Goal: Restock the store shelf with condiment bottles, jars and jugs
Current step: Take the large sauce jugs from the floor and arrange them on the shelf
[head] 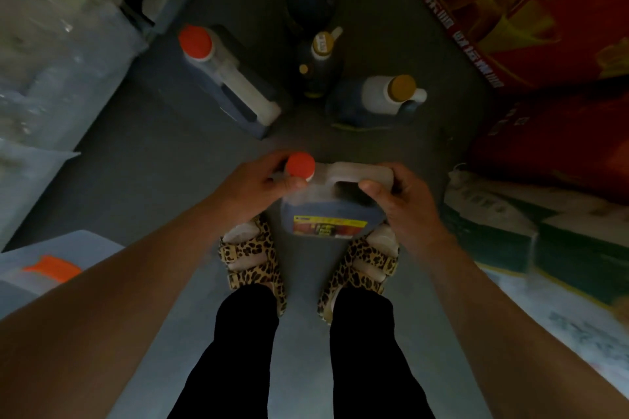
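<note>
Two hands (left hand [263, 182], right hand [403, 196]) around jug [332, 211]

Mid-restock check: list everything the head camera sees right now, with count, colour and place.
held jug: 1, dark liquid, red cap, yellow label, between the feet, gripped by both hands
floor jug: 1, dark liquid, red cap, white handle, on the floor left of centre
gold-capped bottles: 3, dark, on the floor ahead; one far, one in the middle, one at right
red cartons: red with yellow print, upper right
clear plastic bags: pale, left edge
printed carton: 1, white and dark green, right
sandals: 2, leopard print, on the feet
left hand: 1, round the jug's neck by the cap
right hand: 1, round the jug's handle
</note>
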`<state>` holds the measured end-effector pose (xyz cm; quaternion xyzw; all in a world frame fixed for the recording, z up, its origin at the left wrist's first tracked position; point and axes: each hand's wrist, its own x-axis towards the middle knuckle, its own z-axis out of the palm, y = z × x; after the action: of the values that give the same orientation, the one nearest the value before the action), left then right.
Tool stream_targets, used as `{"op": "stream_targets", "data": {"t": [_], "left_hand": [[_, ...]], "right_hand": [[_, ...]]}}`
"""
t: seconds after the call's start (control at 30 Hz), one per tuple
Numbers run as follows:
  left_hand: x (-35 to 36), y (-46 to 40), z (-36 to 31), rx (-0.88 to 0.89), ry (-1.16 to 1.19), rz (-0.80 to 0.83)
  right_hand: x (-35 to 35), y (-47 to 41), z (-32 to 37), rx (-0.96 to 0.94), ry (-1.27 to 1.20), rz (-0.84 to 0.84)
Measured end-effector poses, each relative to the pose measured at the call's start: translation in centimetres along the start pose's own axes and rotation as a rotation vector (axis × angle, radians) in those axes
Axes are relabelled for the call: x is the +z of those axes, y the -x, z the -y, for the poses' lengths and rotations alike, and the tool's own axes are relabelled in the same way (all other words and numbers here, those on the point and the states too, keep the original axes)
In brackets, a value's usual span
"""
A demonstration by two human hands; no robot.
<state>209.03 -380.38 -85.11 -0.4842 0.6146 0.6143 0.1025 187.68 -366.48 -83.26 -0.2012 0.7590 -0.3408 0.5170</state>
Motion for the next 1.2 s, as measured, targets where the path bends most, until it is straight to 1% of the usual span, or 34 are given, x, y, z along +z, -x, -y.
{"op": "stream_targets", "data": {"t": [0.13, 0.27, 0.43, 0.5, 0.6, 0.63, 0.7, 0.8, 0.9, 1.0, 1.1, 1.2], "left_hand": [[-0.5, 3.0, -4.0, -0.026, -0.024, -0.013], [-2.8, 6.9, -9.4, -0.035, -0.033, -0.038], [-7.6, 12.7, -19.1, 0.032, -0.067, -0.114], [-10.2, 15.1, -23.5, 0.052, -0.136, -0.139], [-14.1, 19.1, -29.9, 0.098, -0.226, -0.237], [-16.0, 20.8, -32.6, 0.132, -0.23, -0.27], [-18.0, 22.9, -35.9, 0.182, -0.202, -0.299], [-22.9, 27.7, -42.8, 0.245, -0.215, -0.35], [-28.2, 33.3, -49.4, 0.376, -0.245, -0.455], [-32.6, 37.2, -54.3, 0.511, -0.215, -0.541], [-36.5, 41.1, -59.2, 0.579, -0.229, -0.651], [-39.9, 43.9, -64.0, 0.644, -0.194, -0.749]], "right_hand": [[-1.0, 2.9, 3.2, 0.047, -0.046, -0.047], [-2.2, 6.0, 9.1, 0.029, -0.085, -0.092], [-4.7, 9.6, 20.1, -0.036, -0.129, -0.108], [-5.7, 11.1, 25.1, -0.072, -0.161, -0.122], [-7.1, 13.6, 32.7, -0.138, -0.165, -0.16], [-7.7, 14.8, 36.3, -0.182, -0.168, -0.173], [-8.3, 16.1, 40.2, -0.234, -0.176, -0.186], [-9.4, 19.1, 48.8, -0.364, -0.178, -0.219], [-10.0, 22.9, 58.3, -0.523, -0.204, -0.216], [-10.5, 25.6, 66.1, -0.685, -0.177, -0.22], [-11.1, 27.7, 73.6, -0.811, -0.197, -0.19], [-12.3, 28.5, 80.7, -0.96, -0.175, -0.166]]}}
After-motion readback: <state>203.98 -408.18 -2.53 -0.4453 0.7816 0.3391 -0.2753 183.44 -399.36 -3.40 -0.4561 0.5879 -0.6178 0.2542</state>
